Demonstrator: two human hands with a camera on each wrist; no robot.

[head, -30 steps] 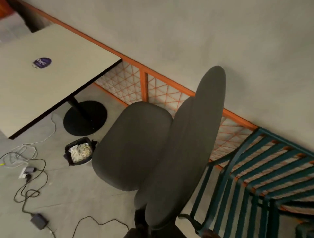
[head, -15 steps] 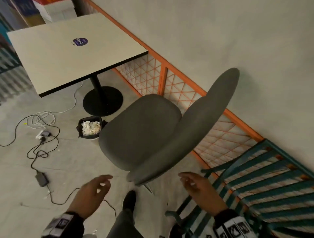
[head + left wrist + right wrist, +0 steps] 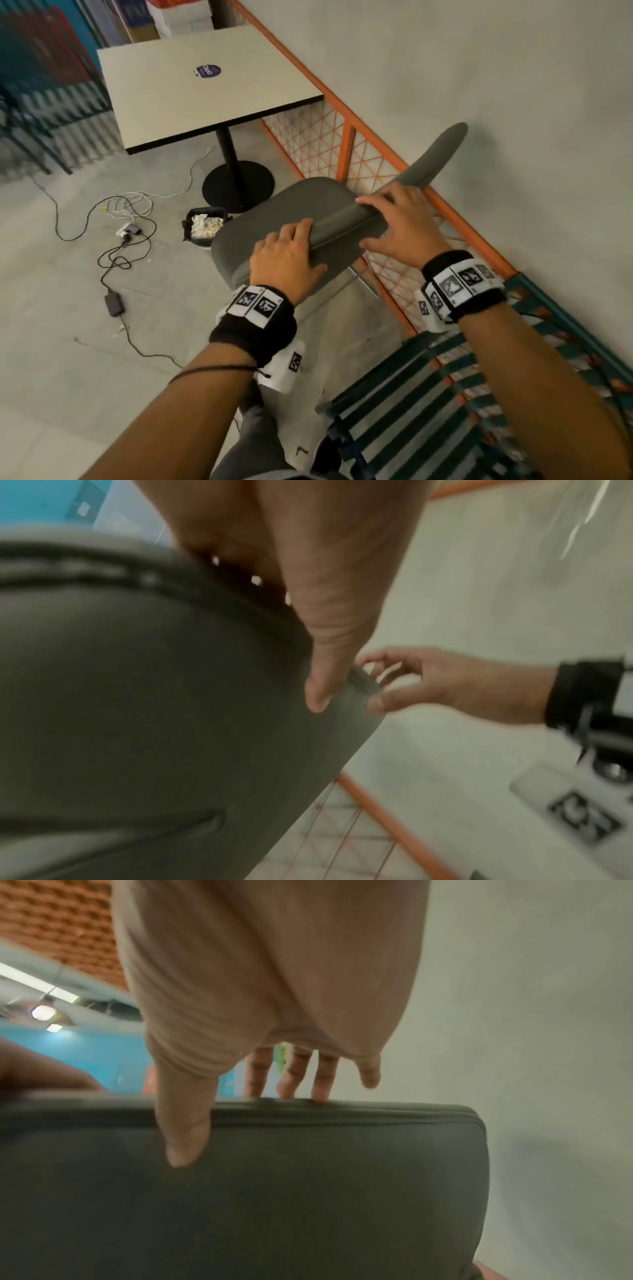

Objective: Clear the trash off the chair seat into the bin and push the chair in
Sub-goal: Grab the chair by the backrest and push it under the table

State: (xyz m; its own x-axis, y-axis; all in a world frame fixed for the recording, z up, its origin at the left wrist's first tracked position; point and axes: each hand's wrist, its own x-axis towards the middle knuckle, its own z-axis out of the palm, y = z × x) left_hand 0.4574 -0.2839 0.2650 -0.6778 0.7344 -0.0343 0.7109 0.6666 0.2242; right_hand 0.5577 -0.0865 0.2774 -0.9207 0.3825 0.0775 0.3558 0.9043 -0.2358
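The grey chair (image 3: 274, 219) stands between me and the white table (image 3: 205, 85), and the visible part of its seat has no trash on it. My left hand (image 3: 291, 253) grips the left end of the backrest (image 3: 342, 222), fingers over the top edge and thumb (image 3: 318, 691) on the back. My right hand (image 3: 394, 222) grips the same top edge farther right, with its thumb (image 3: 185, 1139) pressed on the back of the backrest (image 3: 308, 1177). A small black bin (image 3: 205, 226) holding white crumpled paper sits on the floor by the seat's front left.
The table's black pedestal base (image 3: 238, 186) is just beyond the bin. Cables and a power adapter (image 3: 114, 303) lie on the floor to the left. An orange mesh railing (image 3: 346, 144) runs along the wall on the right. A teal slatted chair (image 3: 445, 394) is at my right.
Both hands rose from below the chair and took hold of the backrest's top edge. My view has swung, so the table now sits farther back.
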